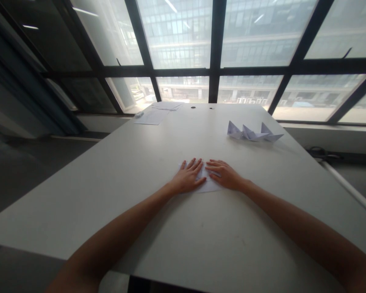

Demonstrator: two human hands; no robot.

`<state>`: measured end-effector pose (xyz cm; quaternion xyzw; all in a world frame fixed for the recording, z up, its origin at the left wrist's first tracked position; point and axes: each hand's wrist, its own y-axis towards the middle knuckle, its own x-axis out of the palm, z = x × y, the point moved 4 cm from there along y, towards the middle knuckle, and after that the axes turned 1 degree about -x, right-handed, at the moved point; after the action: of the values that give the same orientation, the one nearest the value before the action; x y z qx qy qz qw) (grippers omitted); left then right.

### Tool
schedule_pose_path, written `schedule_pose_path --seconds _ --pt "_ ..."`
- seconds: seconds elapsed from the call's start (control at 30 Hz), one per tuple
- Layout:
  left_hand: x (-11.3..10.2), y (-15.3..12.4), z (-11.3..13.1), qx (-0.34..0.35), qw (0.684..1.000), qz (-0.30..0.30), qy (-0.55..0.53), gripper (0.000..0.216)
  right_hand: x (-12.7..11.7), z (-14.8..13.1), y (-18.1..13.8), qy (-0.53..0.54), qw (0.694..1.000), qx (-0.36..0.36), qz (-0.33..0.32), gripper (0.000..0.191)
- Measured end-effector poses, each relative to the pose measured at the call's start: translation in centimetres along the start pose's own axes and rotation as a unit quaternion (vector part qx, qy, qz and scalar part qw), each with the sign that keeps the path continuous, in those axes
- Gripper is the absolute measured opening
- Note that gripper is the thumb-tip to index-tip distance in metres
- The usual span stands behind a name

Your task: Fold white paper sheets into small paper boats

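Folded white paper (208, 187), pressed flat on a white surface (164, 248).
It is partly covered by the left hand (188, 178) and right hand (225, 175), both unclenched; pointed white paper boats (253, 135) are set beyond.

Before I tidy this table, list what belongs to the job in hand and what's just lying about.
In the job:
white paper, flat on the table
left hand and right hand, both on that paper

Apparently lying about, untouched:
folded paper shapes, farther right
paper sheets, far left
small pale object by them, too blurred to name
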<state>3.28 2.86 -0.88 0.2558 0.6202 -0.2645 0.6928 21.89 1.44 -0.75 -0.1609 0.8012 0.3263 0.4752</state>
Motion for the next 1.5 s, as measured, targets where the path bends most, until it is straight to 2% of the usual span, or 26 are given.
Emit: schedule_pose_path --seconds 0.4,0.5,0.63,0.83,0.9,1.03,1.13,1.23,1.37,1.5 --pt "0.5 0.6 -0.5 -0.012 1.0 0.005 -0.023 0.074 0.0 -0.3 -0.1 -0.021 0.998 0.021 -0.048 0.042" --pt "0.1 0.9 -0.8 -0.045 0.997 0.032 -0.055 0.061 -0.1 -0.4 -0.1 -0.03 0.998 0.027 -0.048 0.04" --pt "-0.6 0.9 -1.7 -0.101 0.989 0.101 -0.051 0.05 -0.4 0.2 -0.2 -0.046 0.997 0.045 -0.046 0.039" --pt "-0.3 0.3 -3.1 -0.188 0.972 0.138 -0.01 0.06 -0.5 1.3 -0.4 -0.051 0.995 0.072 -0.045 0.039" --pt "-0.4 0.3 -3.1 -0.182 0.969 0.164 -0.023 0.059 -0.4 1.5 -0.5 -0.045 0.995 0.077 -0.045 0.04" --pt "-1.8 0.2 -2.3 -0.125 0.96 0.237 -0.077 0.052 -0.2 1.6 -0.4 -0.034 0.996 0.076 -0.038 0.039" --pt "-2.9 -0.1 -1.1 -0.075 0.956 0.258 -0.115 0.055 -0.1 1.6 -0.4 -0.034 0.996 0.075 -0.031 0.039" --pt "-3.3 -0.3 0.1 -0.039 0.964 0.23 -0.13 0.054 -0.1 1.6 -0.4 -0.036 0.996 0.076 -0.029 0.04" --pt "-2.4 -0.1 1.4 0.018 0.985 0.148 -0.084 0.045 -0.2 1.5 -0.4 -0.038 0.995 0.083 -0.031 0.041" --pt "-0.7 0.2 1.5 0.05 0.997 0.055 -0.031 0.059 -0.3 1.4 -0.4 -0.038 0.995 0.086 -0.029 0.041"
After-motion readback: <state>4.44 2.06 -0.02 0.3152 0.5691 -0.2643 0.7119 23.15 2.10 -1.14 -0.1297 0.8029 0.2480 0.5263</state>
